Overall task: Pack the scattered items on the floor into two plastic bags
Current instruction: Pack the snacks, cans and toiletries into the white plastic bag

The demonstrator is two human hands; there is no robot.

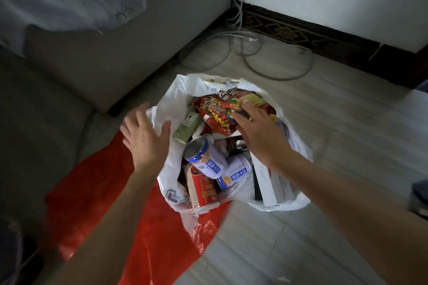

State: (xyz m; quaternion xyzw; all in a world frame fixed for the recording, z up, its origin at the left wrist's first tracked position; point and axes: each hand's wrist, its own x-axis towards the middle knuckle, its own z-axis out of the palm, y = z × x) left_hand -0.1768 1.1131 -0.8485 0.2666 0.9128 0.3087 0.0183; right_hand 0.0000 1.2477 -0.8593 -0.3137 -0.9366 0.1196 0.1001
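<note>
A white plastic bag (170, 102) stands open on the floor, full of items. Inside lie a red noodle packet (217, 112), two blue-and-white cans (205, 159), a green carton (187, 127), a red box (203, 190) and a white flat box (265, 183). My left hand (146, 139) hovers at the bag's left rim with fingers spread, holding nothing. My right hand (261, 132) is over the bag's right side, fingers apart, fingertips resting on the noodle packet. A red plastic bag (129, 192) lies flat on the floor under and left of the white one.
A grey sofa (76, 71) with a pale blanket fills the left. Loose grey cables (252, 53) curl on the floor behind the bag, by a dark patterned skirting board (301, 37). Bare wood-look floor lies to the right and front.
</note>
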